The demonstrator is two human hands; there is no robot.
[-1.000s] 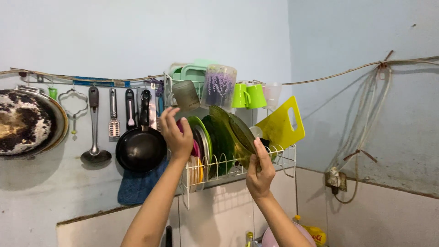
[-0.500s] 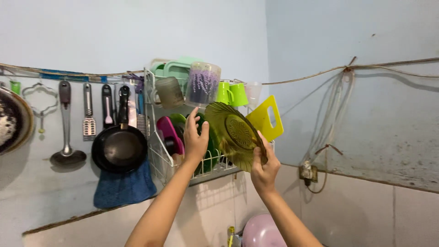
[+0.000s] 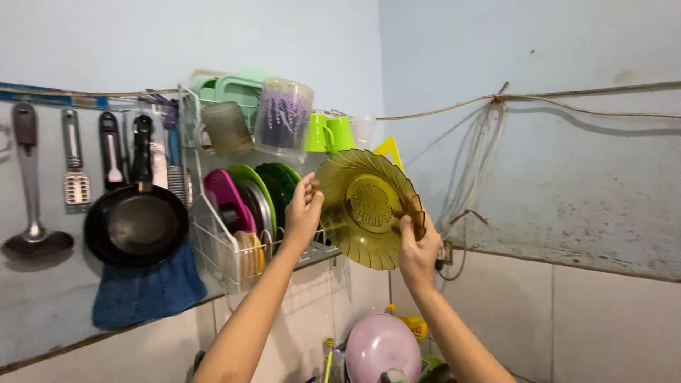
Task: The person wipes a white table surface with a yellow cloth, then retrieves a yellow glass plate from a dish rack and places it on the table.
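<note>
Before the white wire dish rack (image 3: 213, 248), both arms reached up, the right hand (image 3: 417, 245) pinching the amber glass plate (image 3: 365, 207) at its four o'clock rim, the left hand (image 3: 303, 211) with loosely curled fingers touching its nine o'clock edge.
</note>
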